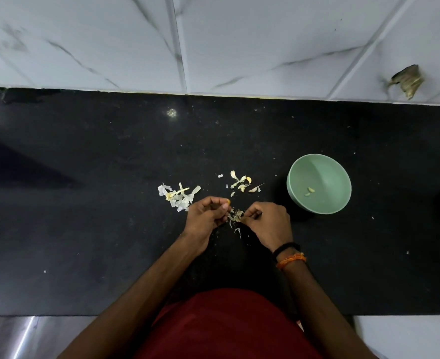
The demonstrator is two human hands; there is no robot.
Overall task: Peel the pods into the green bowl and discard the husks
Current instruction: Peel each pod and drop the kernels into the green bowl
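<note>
Over the black counter (84,229), my left hand (208,216) and my right hand (268,221) are close together. Between them they pinch a small pale pod (235,215) with papery husk hanging off it. A loose husk strip (237,231) lies just below the pod. The green bowl (343,177) stands to the right of my right hand, upright, with two peeled pale pieces (309,191) in its bottom. A pile of white and yellowish husks (177,196) lies just left of my left hand. More pods and husk bits (243,183) lie beyond my hands.
A white marble-tiled wall (239,42) rises behind the counter. A dried brown scrap (406,80) sticks to it at the far right. Tiny husk flecks are scattered over the counter. The counter's front edge runs just before my red shirt (226,327).
</note>
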